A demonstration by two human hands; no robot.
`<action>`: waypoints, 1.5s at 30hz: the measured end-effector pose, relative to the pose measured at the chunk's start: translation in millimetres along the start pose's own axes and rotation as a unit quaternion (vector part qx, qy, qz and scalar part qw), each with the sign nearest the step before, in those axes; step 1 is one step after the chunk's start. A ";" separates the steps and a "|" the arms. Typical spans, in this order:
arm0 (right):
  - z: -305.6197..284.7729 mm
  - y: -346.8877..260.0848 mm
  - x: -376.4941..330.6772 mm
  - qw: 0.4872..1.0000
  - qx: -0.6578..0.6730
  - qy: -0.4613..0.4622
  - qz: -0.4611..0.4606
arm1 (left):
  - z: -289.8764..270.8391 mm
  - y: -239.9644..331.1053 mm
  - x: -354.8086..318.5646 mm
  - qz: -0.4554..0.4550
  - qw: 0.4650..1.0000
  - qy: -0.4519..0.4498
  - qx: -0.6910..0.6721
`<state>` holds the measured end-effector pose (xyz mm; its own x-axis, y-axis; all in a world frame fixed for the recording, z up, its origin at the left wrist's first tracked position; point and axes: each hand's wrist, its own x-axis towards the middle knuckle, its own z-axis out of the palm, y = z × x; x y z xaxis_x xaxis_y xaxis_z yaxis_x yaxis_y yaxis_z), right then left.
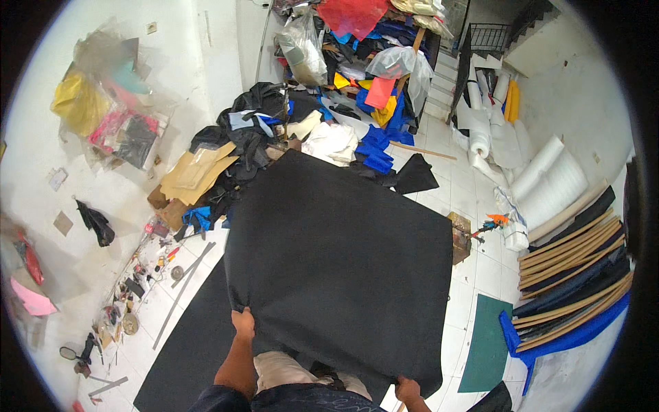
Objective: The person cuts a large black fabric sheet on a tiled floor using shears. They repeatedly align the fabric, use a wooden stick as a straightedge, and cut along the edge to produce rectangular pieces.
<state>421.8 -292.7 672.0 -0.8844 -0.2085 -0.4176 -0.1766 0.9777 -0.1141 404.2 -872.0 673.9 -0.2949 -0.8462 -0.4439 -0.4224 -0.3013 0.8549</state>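
Observation:
A large sheet of black fabric [343, 254] spreads out before me, its near edge held up at my waist. My left hand [242, 321] is closed on its near left edge, where the cloth puckers into small folds. Close to the near right corner, my right hand [408, 390] grips the same edge, its fingers partly hidden by the cloth. Beneath and to the left, another dark sheet [189, 343] lies flat on the white tiles.
Heaped fabric scraps [329, 141] and cardboard [195, 172] lie beyond the sheet. Small tools [130, 323] litter the floor at left. A green mat [486, 343], fabric rolls [570, 275] and white foam rolls [552, 182] are at right. A brown block [461, 237] sits by the sheet's right edge.

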 end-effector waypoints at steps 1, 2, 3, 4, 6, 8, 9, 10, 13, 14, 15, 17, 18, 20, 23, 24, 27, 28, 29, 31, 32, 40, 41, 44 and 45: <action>16.9 -3.1 -18.6 1.000 -0.008 -0.014 0.015 | -16.3 -6.8 -9.2 -0.023 1.000 0.002 0.006; 32.4 -14.2 -33.6 1.000 -0.007 -0.019 0.021 | -38.9 -15.0 -11.2 -0.001 1.000 0.004 0.011; 42.8 -23.4 -48.7 1.000 -0.010 -0.018 0.014 | -59.9 -26.8 -12.7 0.016 1.000 0.004 0.015; 50.2 -30.4 -61.3 1.000 -0.016 -0.018 0.005 | -79.2 -39.0 -13.4 0.031 0.999 0.006 0.018; 69.6 -49.2 -97.0 0.999 -0.044 -0.028 -0.001 | -133.0 -82.2 -13.8 0.033 0.997 0.009 0.069; 83.3 -57.9 -138.0 0.998 -0.062 -0.028 0.012 | -166.5 -79.6 -35.9 0.025 0.985 -0.003 0.170; 91.8 -66.0 -153.7 0.998 -0.050 -0.013 -0.018 | -190.0 -94.4 -31.9 0.021 0.984 -0.013 0.177; 97.3 -80.8 -172.4 0.997 -0.069 -0.013 -0.018 | -211.8 -95.5 -39.5 0.021 0.987 -0.012 0.161; 102.3 -88.4 -219.3 0.975 -0.156 -0.161 0.014 | -263.9 -118.7 -59.8 0.015 0.989 -0.040 0.143; 103.8 -93.9 -234.3 0.965 -0.180 -0.187 0.014 | -280.6 -124.1 -65.8 -0.010 0.990 -0.050 0.133; 103.6 -96.1 -251.4 0.954 -0.204 -0.218 0.014 | -300.1 -139.4 -74.9 -0.037 0.989 -0.068 0.124; 105.1 -106.7 -275.6 0.930 -0.257 -0.265 0.005 | -341.5 -166.8 -86.8 -0.018 0.993 -0.053 0.101; 104.0 -108.5 -288.7 0.919 -0.275 -0.281 0.007 | -363.0 -170.5 -91.8 -0.018 0.993 -0.068 0.095; 110.9 -117.8 -306.3 0.900 -0.309 -0.308 0.004 | -402.9 -176.3 -103.6 -0.013 0.992 -0.094 0.084; 132.6 -133.5 -341.4 0.881 -0.336 -0.332 0.003 | -436.8 -204.4 -117.1 0.027 0.990 -0.085 0.106; 144.5 -141.3 -349.8 0.879 -0.340 -0.335 0.002 | -451.8 -211.0 -118.1 0.030 0.991 -0.083 0.103; 197.1 -117.8 -382.7 0.872 -0.369 -0.321 0.002 | -479.6 -197.8 -131.8 0.069 0.988 -0.101 0.097; 219.6 -128.9 -406.8 0.912 -0.314 -0.263 0.010 | -498.7 -206.6 -137.2 0.080 0.986 -0.092 0.116; 234.9 -123.6 -430.8 0.923 -0.320 -0.213 0.037 | -507.5 -207.7 -148.4 0.094 0.983 -0.106 0.121; 248.8 -205.7 -485.1 0.964 -0.206 -0.167 0.030 | -567.9 -238.7 -146.0 0.115 0.981 -0.055 0.148; 247.9 -210.2 -518.4 0.966 -0.198 -0.143 0.088 | -583.7 -220.0 -164.8 0.095 0.981 -0.081 0.151; 337.3 -276.3 -693.3 0.974 -0.070 -0.026 0.214 | -732.6 -275.2 -181.1 0.210 0.966 -0.128 0.077; 357.9 -272.8 -713.7 0.972 -0.057 0.032 0.226 | -746.5 -287.3 -180.5 0.223 0.962 -0.157 0.007; 393.6 -312.8 -769.8 0.972 -0.072 0.109 0.196 | -804.6 -307.0 -177.0 0.220 0.967 -0.125 0.040; 403.3 -313.4 -793.4 0.964 -0.092 0.122 0.217 | -823.5 -307.3 -188.3 0.190 0.965 -0.170 0.053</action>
<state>1353.0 -444.6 675.5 -0.9636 0.2111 -0.1639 0.1782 0.9646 0.1945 1295.3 -982.0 716.0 -0.7027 -0.6882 -0.1806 -0.3077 0.0651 0.9493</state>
